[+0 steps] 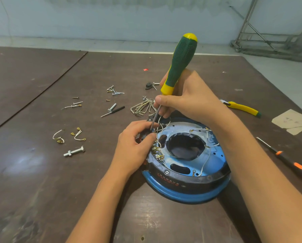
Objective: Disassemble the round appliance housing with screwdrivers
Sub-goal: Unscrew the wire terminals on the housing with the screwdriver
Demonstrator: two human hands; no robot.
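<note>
Forearms reach in from the near edge of the dark brown bench (41, 172). Between them lies the round appliance housing (178, 193), a blue shell with a black band. It is open on top, showing a dark central hole. White wires (204, 163) loop across the inside, and brass terminals (157, 153) cluster at the left rim.

The left hand (134, 146) sits at that rim. Its fingers are curled, with thumb and forefinger closed around the lower end of the shaft. What lies under the tip is hidden.

The right hand (187, 99) is just beyond it. Its thumb and bent fingers grip the green-and-yellow screwdriver (180, 62) at the yellow collar and the top of the shaft. The handle rises free above the hand, tilted to the right.

To the right lies an orange-and-black screwdriver (293, 163), and farther back a yellow-handled cutter (241, 107) and a taped paper patch (293, 121).

To the left lie a bolt (74, 152) and loose wire pieces (59, 136) with brass ends. Beyond them are a small black-handled screwdriver (113, 111) and a ring of hex keys (143, 106), which lies just beside the right thumb.

Farther off are scattered screws (114, 90), a small black part (149, 85) and a red scrap (145, 69). A metal frame (269, 28) stands on the floor by the pale wall.
</note>
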